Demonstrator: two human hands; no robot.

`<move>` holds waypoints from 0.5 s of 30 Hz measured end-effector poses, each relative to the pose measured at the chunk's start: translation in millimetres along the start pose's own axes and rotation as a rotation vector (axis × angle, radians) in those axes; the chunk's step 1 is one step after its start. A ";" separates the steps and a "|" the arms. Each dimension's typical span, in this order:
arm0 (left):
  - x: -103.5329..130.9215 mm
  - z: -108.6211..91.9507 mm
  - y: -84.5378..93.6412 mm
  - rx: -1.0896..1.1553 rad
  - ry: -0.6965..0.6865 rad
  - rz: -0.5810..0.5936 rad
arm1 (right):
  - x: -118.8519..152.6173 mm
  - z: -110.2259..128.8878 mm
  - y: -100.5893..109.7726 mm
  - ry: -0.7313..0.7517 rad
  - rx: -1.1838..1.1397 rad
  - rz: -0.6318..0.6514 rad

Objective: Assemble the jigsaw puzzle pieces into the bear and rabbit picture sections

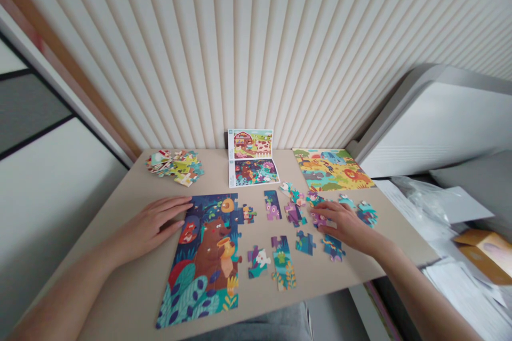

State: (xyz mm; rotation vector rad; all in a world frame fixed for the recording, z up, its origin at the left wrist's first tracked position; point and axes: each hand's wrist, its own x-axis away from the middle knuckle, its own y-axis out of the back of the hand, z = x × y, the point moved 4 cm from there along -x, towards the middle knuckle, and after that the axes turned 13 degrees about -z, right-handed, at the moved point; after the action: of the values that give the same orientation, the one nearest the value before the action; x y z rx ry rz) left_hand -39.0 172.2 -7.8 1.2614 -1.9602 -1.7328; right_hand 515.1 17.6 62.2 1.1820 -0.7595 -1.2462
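Note:
My left hand (162, 221) lies flat on the table, its fingertips at the upper left edge of a partly joined bear puzzle (212, 256). The fingers are stretched out and hold nothing. At the right, my right hand (340, 221) has its fingertips on a purple puzzle piece (319, 218) lying among loose pieces. Between the hands are a purple creature piece (273, 206), a white animal piece (258, 262) and a joined frog section (283, 264). A small piece with a red figure (248, 214) touches the bear puzzle's right edge.
A picture leaflet (254, 159) leans against the pleated wall at the table's (132, 202) back. A pile of pieces (176, 166) sits back left. A yellow animal puzzle (332, 169) lies back right. Papers (468, 298) and an orange box (486, 256) are beyond the right edge.

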 end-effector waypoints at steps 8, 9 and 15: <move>-1.3 -0.8 0.5 0.009 0.007 -0.010 | -2.0 -1.2 2.3 -0.026 0.029 -0.014; -1.3 -0.8 0.4 0.011 0.008 -0.013 | -2.3 -0.4 2.3 -0.016 0.024 -0.024; -2.3 -2.3 1.3 0.019 -0.004 -0.022 | -5.4 2.9 4.3 -0.016 -0.041 -0.161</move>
State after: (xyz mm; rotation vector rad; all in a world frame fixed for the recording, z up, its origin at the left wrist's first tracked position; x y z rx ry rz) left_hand -36.7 172.2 -5.3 1.2912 -1.9766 -1.7319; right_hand 512.6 21.6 68.0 1.2198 -0.6573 -1.3988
